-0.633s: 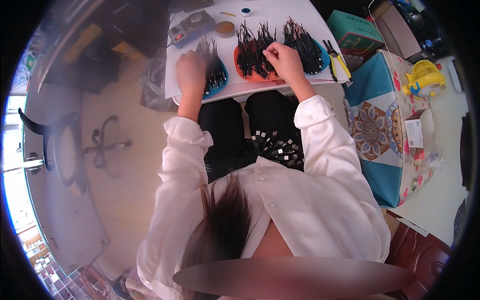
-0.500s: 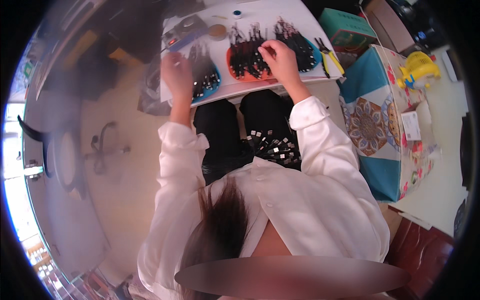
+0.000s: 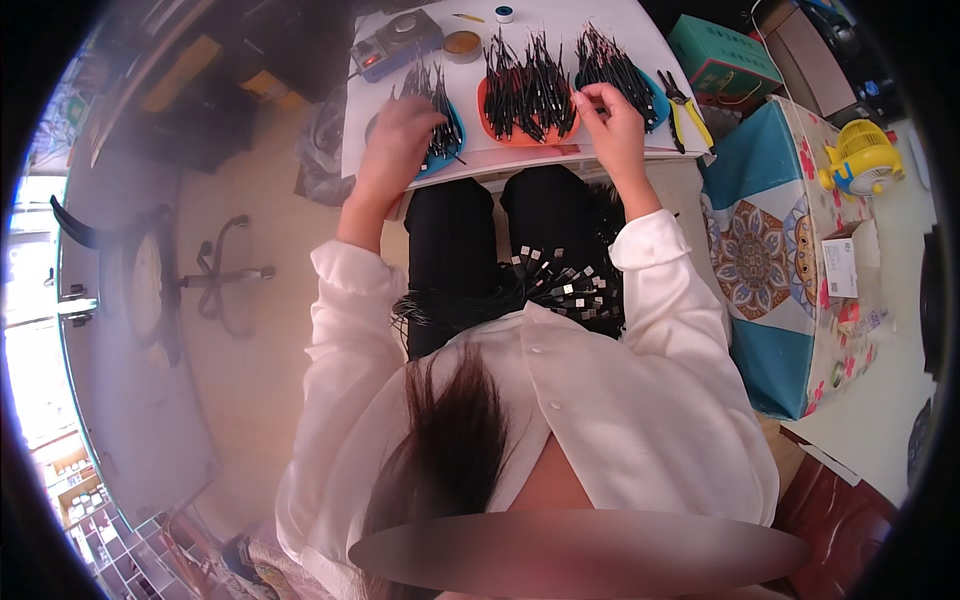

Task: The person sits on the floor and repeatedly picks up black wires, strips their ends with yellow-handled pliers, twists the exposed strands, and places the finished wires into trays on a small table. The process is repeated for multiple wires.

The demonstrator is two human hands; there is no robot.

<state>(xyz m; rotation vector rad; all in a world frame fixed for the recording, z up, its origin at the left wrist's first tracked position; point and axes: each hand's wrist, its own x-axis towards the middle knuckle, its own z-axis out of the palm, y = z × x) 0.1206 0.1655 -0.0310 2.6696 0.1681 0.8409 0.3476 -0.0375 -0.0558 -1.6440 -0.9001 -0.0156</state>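
My left hand is over the left blue tray, and its blurred fingers reach into the short black cables there. Whether they grip one cannot be made out. Between the orange tray and the right blue tray, my right hand has thumb and forefinger pinched together. Anything in that pinch is too small to name. Both of these trays also carry rows of thin black cables with reddish far ends. Across my lap lies a bundle of black cables with silver USB plugs.
Behind the trays stand a grey-blue box with a knob and red light, a round tin and a small spool. Yellow-handled pliers lie at the table's right edge, by a green box and yellow fan.
My left hand has moved rightward across the left tray. My right hand stays pinched near the orange tray's right edge. The whole view has shifted a little.
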